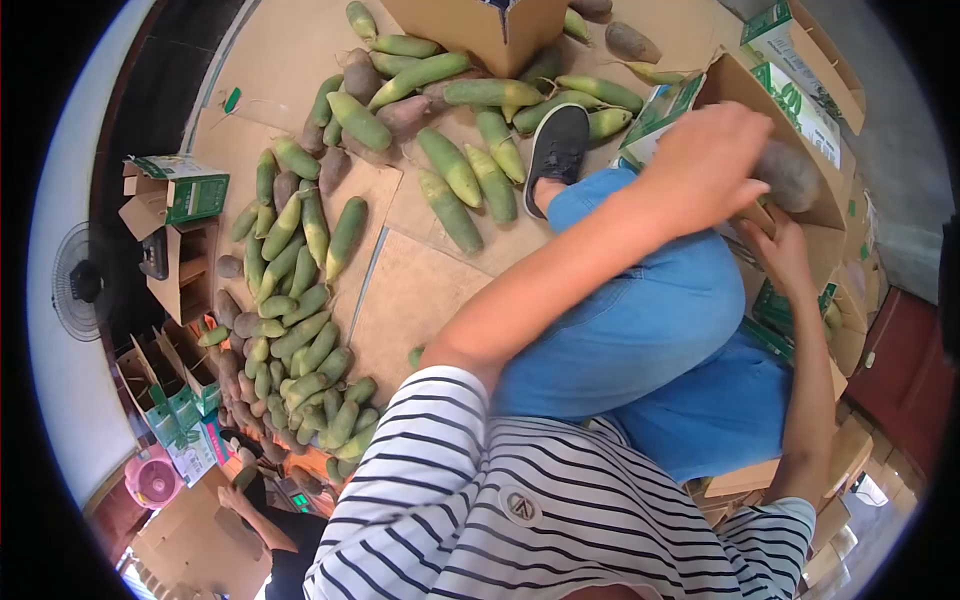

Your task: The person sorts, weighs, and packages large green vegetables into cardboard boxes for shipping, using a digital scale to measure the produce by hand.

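My left hand (712,160) reaches across my bent knee into an open cardboard carton (725,85) at the right. Its fingers and thumb curve around one end of a dark, brownish-purple radish (790,177), blurred in the carton's opening. Just below it, my right hand (782,255) grips the near edge of the carton, with the thumb up by the rim. The rest of its fingers are partly hidden. Green radishes (450,165) and dark purplish ones (405,115) lie loose on the floor before me.
A larger pile of radishes (310,340) spreads at the left. My shoe (558,150) stands among some. Another carton (480,35) is at the top. Open cartons (195,190), a fan (82,283) and a pink basin (155,480) line the left. Another person's arm (255,520) shows at lower left.
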Tool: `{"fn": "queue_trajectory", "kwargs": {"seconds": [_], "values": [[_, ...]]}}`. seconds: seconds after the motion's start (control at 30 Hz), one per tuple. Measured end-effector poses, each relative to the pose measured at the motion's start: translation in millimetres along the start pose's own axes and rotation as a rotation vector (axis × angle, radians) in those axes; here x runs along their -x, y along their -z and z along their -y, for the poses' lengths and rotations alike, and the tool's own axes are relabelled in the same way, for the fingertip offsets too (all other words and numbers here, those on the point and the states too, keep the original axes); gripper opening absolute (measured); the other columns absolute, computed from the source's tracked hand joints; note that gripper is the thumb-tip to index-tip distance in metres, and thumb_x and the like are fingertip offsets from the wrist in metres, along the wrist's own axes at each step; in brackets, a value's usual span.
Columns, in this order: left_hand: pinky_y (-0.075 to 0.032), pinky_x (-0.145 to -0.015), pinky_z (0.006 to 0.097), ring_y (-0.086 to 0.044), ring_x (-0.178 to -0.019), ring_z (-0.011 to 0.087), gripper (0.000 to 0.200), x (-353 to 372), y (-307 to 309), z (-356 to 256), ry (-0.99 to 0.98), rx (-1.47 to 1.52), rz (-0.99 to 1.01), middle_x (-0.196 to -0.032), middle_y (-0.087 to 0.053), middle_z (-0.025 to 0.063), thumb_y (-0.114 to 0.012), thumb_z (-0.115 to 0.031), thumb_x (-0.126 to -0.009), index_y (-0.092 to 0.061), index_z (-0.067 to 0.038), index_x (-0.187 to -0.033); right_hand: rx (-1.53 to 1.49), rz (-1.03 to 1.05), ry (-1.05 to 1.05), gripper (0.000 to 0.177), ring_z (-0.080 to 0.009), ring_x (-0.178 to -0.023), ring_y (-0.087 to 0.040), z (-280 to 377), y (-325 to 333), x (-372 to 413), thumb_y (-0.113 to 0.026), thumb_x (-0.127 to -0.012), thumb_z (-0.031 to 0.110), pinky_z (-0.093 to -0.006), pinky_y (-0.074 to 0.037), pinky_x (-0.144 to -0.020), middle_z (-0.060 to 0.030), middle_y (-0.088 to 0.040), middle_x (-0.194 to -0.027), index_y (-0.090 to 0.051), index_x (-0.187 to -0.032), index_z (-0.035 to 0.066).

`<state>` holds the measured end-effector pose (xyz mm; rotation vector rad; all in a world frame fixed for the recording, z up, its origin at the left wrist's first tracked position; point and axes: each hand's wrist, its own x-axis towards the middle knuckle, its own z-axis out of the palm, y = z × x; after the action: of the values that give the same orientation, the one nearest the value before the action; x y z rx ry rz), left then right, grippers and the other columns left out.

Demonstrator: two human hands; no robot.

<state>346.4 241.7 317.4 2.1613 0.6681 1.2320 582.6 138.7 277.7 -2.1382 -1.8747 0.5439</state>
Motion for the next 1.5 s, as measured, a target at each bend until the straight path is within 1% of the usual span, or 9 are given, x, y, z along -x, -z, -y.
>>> {"fn": "queue_trajectory", "kwargs": {"seconds": [0.17, 0.4, 0.57, 0.77, 0.87, 1.07, 1.23, 1.43, 1.5], "values": [[-0.045, -0.084, 0.0361, -0.056, -0.097, 0.0271, 0.038, 145, 38, 98, 0.672, -0.075, -0.268, -0.103, -0.056, 0.0156, -0.068, -0.015, -0.078, -0.054, 0.001, -0.109, 0.003, 0.071, -0.073, 0.032, -0.0353, -0.069, -0.055, 11, 9, 0, -0.065, -0.081, 0.031, -0.0381, -0.043, -0.064, -0.0202, -0.058, -0.077, -0.054, -0.087, 0.001], [-0.046, -0.085, 0.0412, -0.057, -0.099, 0.039, 0.061, 356, 77, 184, 1.464, -0.394, -0.066, -0.103, -0.058, 0.028, -0.074, -0.034, -0.071, -0.049, 0.01, -0.105, -0.026, 0.084, -0.103, 0.031, -0.0228, -0.062, -0.052, 16, 7, -5, -0.067, -0.081, 0.028, -0.0332, -0.042, -0.06, -0.0163, -0.055, -0.07, -0.054, -0.085, 0.0], [-0.049, -0.082, 0.0401, -0.061, -0.096, 0.0369, 0.073, 397, 58, 227, 1.76, -0.081, -0.088, -0.104, -0.059, 0.0293, -0.077, -0.042, -0.066, -0.048, 0.013, -0.104, 0.006, 0.08, -0.117, 0.03, -0.0191, -0.06, -0.05, 11, 5, -6, -0.068, -0.081, 0.026, -0.0315, -0.043, -0.06, -0.0148, -0.056, -0.069, -0.054, -0.086, 0.0], [-0.05, -0.077, 0.0368, -0.063, -0.091, 0.0314, 0.065, 403, 53, 240, 1.742, -0.073, -0.198, -0.097, -0.062, 0.0239, -0.073, -0.044, -0.07, -0.053, 0.009, -0.101, -0.021, 0.072, -0.126, 0.029, -0.0179, -0.063, -0.05, 21, 7, -5, -0.068, -0.081, 0.025, -0.0316, -0.043, -0.062, -0.0152, -0.057, -0.072, -0.055, -0.089, -0.001], [-0.05, -0.072, 0.0346, -0.062, -0.083, 0.0223, 0.057, 365, 88, 199, 1.83, 0.49, -0.364, -0.091, -0.062, 0.0146, -0.069, -0.044, -0.075, -0.055, 0.003, -0.103, -0.074, 0.075, -0.128, 0.03, -0.0204, -0.063, -0.051, 21, 7, -4, -0.067, -0.081, 0.026, -0.0318, -0.043, -0.062, -0.0156, -0.057, -0.073, -0.055, -0.088, 0.0], [-0.049, -0.071, 0.0288, -0.059, -0.082, 0.0151, 0.042, 309, 106, 109, 1.626, 0.765, -0.511, -0.097, -0.06, 0.0051, -0.064, -0.033, -0.084, -0.054, -0.005, -0.113, -0.009, 0.071, -0.105, 0.031, -0.0297, -0.067, -0.055, 18, 9, -4, -0.067, -0.081, 0.028, -0.0346, -0.044, -0.063, -0.018, -0.059, -0.076, -0.056, -0.088, 0.001], [-0.047, -0.082, 0.0293, -0.056, -0.096, 0.0143, 0.054, 205, 93, 67, 1.011, 0.656, -0.277, -0.11, -0.058, 0.0073, -0.068, -0.024, -0.081, -0.046, 0.002, -0.124, 0.007, 0.069, -0.101, 0.033, -0.0334, -0.072, -0.059, 21, 10, -3, -0.067, -0.08, 0.031, -0.037, -0.045, -0.066, -0.0195, -0.061, -0.08, -0.056, -0.089, 0.001], [-0.045, -0.09, 0.0377, -0.052, -0.11, 0.0312, 0.066, 40, 48, 18, 0.176, 0.198, -0.078, -0.118, -0.052, 0.0179, -0.072, -0.02, -0.069, -0.045, 0.0, -0.125, 0.063, 0.09, -0.122, 0.033, -0.0354, -0.079, -0.061, 12, 7, -2, -0.066, -0.08, 0.032, -0.0396, -0.045, -0.068, -0.0201, -0.062, -0.084, -0.058, -0.092, 0.002], [-0.044, -0.089, 0.0419, -0.051, -0.106, 0.0361, 0.061, 2, 33, -3, 0.155, 0.23, 0.035, -0.111, -0.053, 0.0195, -0.071, -0.022, -0.068, -0.048, -0.001, -0.12, 0.063, 0.056, -0.091, 0.034, -0.036, -0.08, -0.061, 13, 7, -3, -0.066, -0.08, 0.033, -0.0402, -0.045, -0.069, -0.0205, -0.062, -0.086, -0.058, -0.092, 0.002]]}}
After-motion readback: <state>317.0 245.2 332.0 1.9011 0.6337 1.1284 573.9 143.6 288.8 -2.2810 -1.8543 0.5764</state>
